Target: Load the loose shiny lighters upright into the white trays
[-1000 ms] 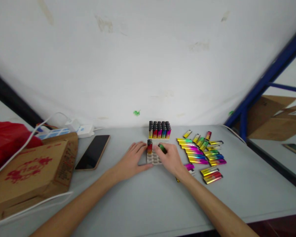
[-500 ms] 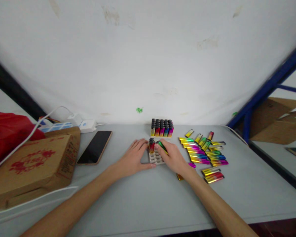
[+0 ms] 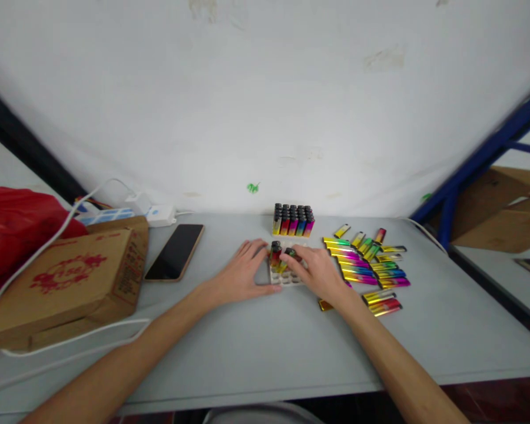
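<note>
A pale tray with holes [image 3: 287,279] lies on the grey table, with a few lighters [image 3: 276,253] upright at its left end. My left hand [image 3: 244,275] rests flat at the tray's left side, fingers and thumb spread. Over the tray, my right hand [image 3: 317,270] pinches a dark-topped lighter [image 3: 292,254], tilted, its lower end close to the standing ones. Behind the tray stands a full block of upright lighters [image 3: 292,220]. Loose shiny lighters [image 3: 357,271] lie to the right of my right hand.
A phone [image 3: 175,252] lies left of my left hand. Farther left are a cardboard box [image 3: 70,277], a red bag [image 3: 22,241], a power strip [image 3: 161,215] and white cables. A blue metal frame [image 3: 448,215] stands at the right, with an open carton [image 3: 499,209] beyond it.
The view has tilted down slightly. My right hand has brought its lighter from a slanted position down toward the tray holes. My left hand remains beside the tray.
</note>
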